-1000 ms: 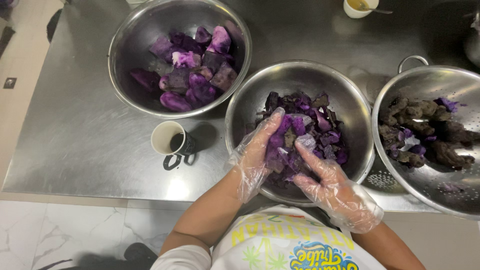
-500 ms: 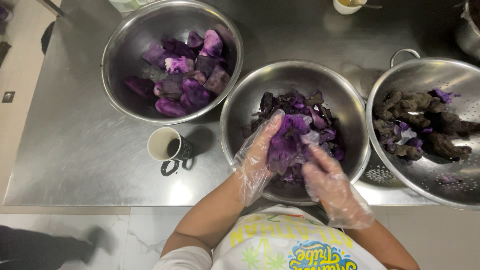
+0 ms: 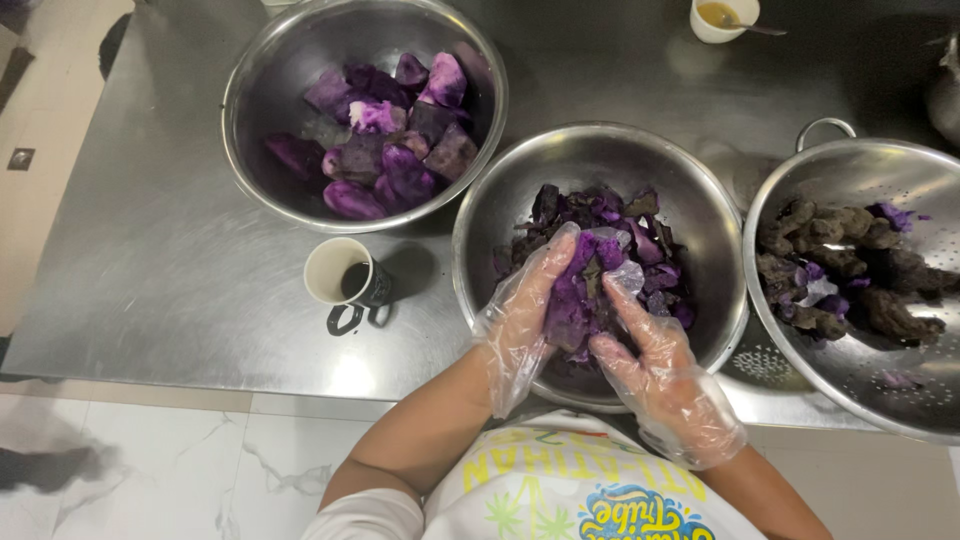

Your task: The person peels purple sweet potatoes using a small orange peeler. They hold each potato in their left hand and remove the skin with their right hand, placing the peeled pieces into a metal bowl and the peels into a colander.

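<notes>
Steel counter (image 3: 180,270): a purple tuber piece (image 3: 575,295) is being clamped between the gloved left hand (image 3: 525,320) and right hand (image 3: 655,360) inside the middle bowl (image 3: 500,215)

Packages, labels, signs, screens: none on the desk (image 3: 180,270).
Only printed matter in view is a graphic on the person's white shirt (image 3: 590,490) at bottom centre: yellow lettering arched over a blue-and-yellow emblem with green leaf shapes. No wrappers, cartons, tags, wall signs or displays visible anywhere.
</notes>
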